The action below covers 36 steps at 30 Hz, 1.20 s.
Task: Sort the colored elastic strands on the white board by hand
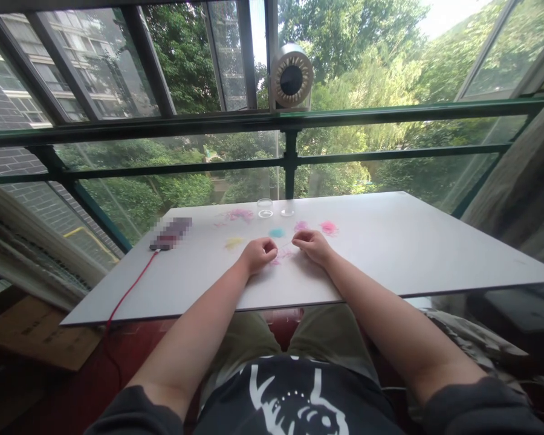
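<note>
Close together above the table's near middle, my left hand (260,255) and my right hand (312,244) are both closed in a pinch. A thin pale strand (286,243) appears to run between the fingertips; its exact kind is too small to make out. Loose pink-purple strands (276,261) lie on the white table (390,241) under and between the hands. Just beyond them are small piles of fine coloured pieces: teal (276,232), purple (301,225) and bright pink (329,228). A yellow pile (233,243) lies left of my left hand.
At the back stand a clear cup-like container (265,209) and a low clear dish or lid (287,212). A scattered pink-purple pile (239,215) is to their left. A blurred-out device (172,233) with a red cable (133,285) lies at the left; the cable hangs over the edge.
</note>
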### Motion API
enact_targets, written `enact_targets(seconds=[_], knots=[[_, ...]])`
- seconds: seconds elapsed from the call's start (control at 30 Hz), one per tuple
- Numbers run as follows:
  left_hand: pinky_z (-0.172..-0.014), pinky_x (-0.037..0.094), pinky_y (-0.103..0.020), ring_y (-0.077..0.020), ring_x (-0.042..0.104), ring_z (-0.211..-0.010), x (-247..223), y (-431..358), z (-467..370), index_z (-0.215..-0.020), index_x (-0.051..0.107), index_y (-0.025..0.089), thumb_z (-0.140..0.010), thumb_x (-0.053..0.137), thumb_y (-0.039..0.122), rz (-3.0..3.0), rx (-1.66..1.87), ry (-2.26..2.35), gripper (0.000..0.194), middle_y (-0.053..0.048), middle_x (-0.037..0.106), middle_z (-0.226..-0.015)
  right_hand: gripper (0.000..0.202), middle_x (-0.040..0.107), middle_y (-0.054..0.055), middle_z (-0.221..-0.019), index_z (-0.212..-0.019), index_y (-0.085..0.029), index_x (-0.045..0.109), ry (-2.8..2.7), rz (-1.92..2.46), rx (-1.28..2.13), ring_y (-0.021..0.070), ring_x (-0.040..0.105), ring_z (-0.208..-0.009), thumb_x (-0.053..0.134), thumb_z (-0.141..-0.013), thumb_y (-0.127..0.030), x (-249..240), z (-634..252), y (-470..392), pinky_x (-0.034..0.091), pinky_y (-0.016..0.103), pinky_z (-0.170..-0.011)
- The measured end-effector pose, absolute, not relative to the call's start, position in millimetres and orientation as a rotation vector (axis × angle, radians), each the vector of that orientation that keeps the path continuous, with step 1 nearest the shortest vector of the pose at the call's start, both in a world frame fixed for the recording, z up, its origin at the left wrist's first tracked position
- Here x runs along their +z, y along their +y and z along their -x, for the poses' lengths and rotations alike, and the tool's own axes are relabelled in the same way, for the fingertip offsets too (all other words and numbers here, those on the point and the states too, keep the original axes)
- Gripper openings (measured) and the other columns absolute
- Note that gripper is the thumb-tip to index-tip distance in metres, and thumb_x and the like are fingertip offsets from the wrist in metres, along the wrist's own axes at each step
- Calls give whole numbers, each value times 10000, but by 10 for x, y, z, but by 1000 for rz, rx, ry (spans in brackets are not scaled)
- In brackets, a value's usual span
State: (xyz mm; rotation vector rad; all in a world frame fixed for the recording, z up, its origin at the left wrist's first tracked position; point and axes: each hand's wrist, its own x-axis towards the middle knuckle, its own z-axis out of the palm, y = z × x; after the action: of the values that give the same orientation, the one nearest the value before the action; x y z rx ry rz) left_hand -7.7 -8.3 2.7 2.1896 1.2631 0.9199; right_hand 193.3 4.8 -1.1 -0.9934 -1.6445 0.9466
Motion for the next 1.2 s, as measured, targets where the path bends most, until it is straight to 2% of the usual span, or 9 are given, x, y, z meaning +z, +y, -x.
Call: enact_targets(seconds=[0.43,0.67,0.83,1.0,1.2], knots=[[-590,404,-208,-107,511,-618,32,-79,75,-685,598,155,-689,501,265,-2158,936,1267,147,4,597,-652,191,503,-33,-543,-649,-148,590,-1393,982,950,75,395,-503,655,-595,-319,-43,-1991,113,307,230,-494],[-595,400,-203,-97,495,-603,24,-81,73,-680,594,153,-680,508,242,-2148,945,1255,124,12,588,-641,261,478,-36,-520,-664,-159,583,-1355,983,969,78,376,-481,674,-577,-388,-118,-2026,183,289,233,-465],[-589,393,-199,-91,484,-592,9,-86,98,-650,577,150,-662,491,197,-2129,983,1273,99,20,569,-619,269,461,-32,-511,-667,-166,571,-1164,1010,853,84,368,-463,659,-584,-407,-139,-2101,232,288,239,-446],[-580,394,-204,-94,493,-593,-13,-87,111,-675,586,152,-671,495,229,-2113,980,1292,120,17,579,-633,242,520,-3,-554,-688,-157,617,-1356,1149,717,111,427,-526,637,-614,-387,-120,-2100,189,337,250,-506],[-599,401,-210,-101,510,-613,-15,-80,109,-691,594,153,-679,501,241,-2133,978,1288,128,10,597,-654,264,537,5,-533,-702,-154,649,-1463,1322,546,117,431,-494,584,-648,-404,-127,-2078,177,333,248,-487]])
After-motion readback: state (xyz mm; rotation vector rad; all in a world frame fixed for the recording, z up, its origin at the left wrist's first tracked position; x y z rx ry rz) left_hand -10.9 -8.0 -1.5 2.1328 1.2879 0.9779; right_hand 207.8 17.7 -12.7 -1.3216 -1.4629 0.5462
